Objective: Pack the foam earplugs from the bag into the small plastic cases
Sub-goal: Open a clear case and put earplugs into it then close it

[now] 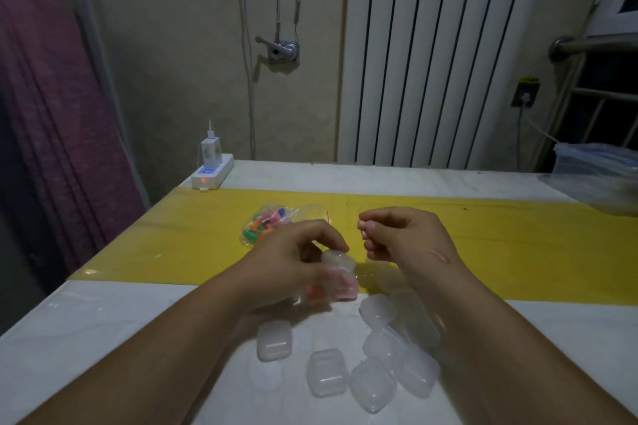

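Left hand (293,262) grips an open earplug case (340,260); right hand (404,238) hovers just right, fingers curled, contents unclear.

Held case (340,272) motion-blurred, contents unclear; right-edge container (600,176) cut off; bag (266,224) partly hidden.

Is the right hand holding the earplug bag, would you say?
No, the bag lies on the yellow strip behind the left hand, apart from the right hand.

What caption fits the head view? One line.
Left hand holds an earplug-filled plastic case; right hand poised beside it.
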Demonstrator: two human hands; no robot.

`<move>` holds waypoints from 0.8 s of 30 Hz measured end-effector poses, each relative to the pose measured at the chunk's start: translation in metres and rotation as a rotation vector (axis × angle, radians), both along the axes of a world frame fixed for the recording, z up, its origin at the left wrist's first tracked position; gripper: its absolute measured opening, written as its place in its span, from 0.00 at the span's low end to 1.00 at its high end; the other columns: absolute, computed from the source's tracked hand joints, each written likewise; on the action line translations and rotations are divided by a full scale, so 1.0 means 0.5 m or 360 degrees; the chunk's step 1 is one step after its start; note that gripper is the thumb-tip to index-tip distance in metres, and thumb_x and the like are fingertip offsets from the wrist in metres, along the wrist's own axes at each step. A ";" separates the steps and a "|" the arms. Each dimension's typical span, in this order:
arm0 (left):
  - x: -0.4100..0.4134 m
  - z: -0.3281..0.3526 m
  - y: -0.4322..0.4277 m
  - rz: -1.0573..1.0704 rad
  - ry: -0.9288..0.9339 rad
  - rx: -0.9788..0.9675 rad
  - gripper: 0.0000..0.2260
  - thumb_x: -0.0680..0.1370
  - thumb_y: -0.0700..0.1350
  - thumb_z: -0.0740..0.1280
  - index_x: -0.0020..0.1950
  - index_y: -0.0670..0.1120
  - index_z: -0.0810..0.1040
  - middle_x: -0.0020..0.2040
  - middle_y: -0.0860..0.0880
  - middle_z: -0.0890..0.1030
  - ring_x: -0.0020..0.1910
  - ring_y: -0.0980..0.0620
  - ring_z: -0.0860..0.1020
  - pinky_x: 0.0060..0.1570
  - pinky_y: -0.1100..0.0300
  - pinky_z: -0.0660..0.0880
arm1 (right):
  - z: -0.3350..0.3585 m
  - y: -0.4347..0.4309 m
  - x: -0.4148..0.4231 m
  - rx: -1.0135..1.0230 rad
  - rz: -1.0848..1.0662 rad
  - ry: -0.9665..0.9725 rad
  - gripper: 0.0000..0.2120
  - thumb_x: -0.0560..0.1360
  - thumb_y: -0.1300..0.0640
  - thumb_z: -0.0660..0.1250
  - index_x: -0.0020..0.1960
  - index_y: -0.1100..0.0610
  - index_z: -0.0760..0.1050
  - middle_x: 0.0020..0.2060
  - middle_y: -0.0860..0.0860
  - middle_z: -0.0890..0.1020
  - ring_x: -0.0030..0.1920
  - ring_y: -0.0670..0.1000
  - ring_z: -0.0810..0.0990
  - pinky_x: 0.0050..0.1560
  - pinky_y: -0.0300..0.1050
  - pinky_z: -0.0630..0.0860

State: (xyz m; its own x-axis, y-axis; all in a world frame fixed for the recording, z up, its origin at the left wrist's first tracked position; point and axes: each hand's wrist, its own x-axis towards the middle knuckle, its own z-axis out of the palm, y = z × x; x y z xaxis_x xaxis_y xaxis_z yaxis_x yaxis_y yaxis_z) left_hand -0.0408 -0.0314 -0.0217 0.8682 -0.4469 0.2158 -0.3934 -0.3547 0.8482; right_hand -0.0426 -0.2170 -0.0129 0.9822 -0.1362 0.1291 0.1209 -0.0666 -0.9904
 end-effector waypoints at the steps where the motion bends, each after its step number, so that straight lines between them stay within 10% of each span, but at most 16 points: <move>1: 0.001 0.001 0.001 0.0025 0.0026 -0.0063 0.09 0.71 0.39 0.75 0.48 0.50 0.82 0.50 0.49 0.82 0.48 0.50 0.81 0.49 0.54 0.80 | 0.002 0.002 -0.003 0.0013 0.0013 0.0011 0.06 0.76 0.68 0.68 0.46 0.61 0.82 0.35 0.54 0.82 0.30 0.48 0.77 0.36 0.41 0.80; 24: 0.026 -0.015 0.005 0.0015 0.0219 -0.0662 0.24 0.74 0.23 0.64 0.60 0.50 0.76 0.53 0.51 0.84 0.54 0.54 0.82 0.50 0.61 0.79 | 0.009 0.023 -0.029 0.0030 0.0293 0.0319 0.08 0.75 0.65 0.67 0.40 0.68 0.81 0.34 0.60 0.75 0.29 0.52 0.73 0.27 0.42 0.75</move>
State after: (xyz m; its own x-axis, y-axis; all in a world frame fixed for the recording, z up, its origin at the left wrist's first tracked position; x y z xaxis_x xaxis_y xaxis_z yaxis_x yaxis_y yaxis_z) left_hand -0.0276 -0.0286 -0.0289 0.9051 -0.3381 0.2577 -0.2652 0.0248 0.9639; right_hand -0.0571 -0.2054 -0.0082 0.9964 0.0466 -0.0710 -0.0691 -0.0428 -0.9967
